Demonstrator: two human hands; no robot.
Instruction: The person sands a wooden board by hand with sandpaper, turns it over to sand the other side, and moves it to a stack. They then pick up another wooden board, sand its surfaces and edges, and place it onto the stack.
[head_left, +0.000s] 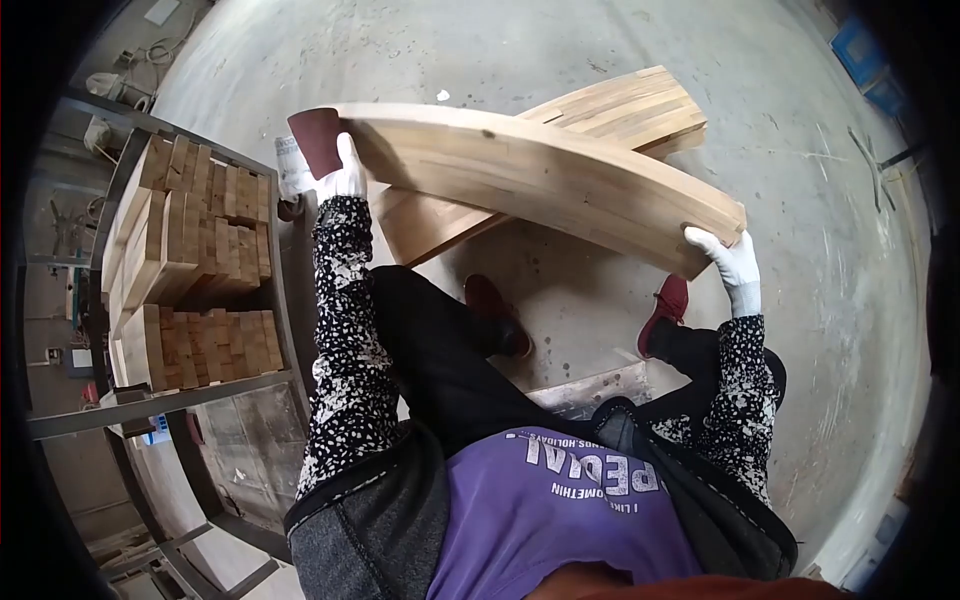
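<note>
A long, thick wooden board [540, 170] is held up slantwise across both hands. My left hand [345, 172], in a white glove, grips its left end, thumb up, together with a dark red sheet [317, 140] that looks like sandpaper. At the board's right end my right hand [733, 262], also gloved in white, is closed round the lower corner with the thumb on the face. Behind and below the held board lies a second laminated wooden board [625, 107], crossing it at an angle; what supports it is mostly hidden.
On the left, a metal rack [285, 290] holds stacked wooden blocks [215, 225]. Two red shoes [667, 302] stand on the concrete floor [820, 330] beneath the boards. Blue boxes [862, 58] are at the upper right, near a thin metal stand [880, 165].
</note>
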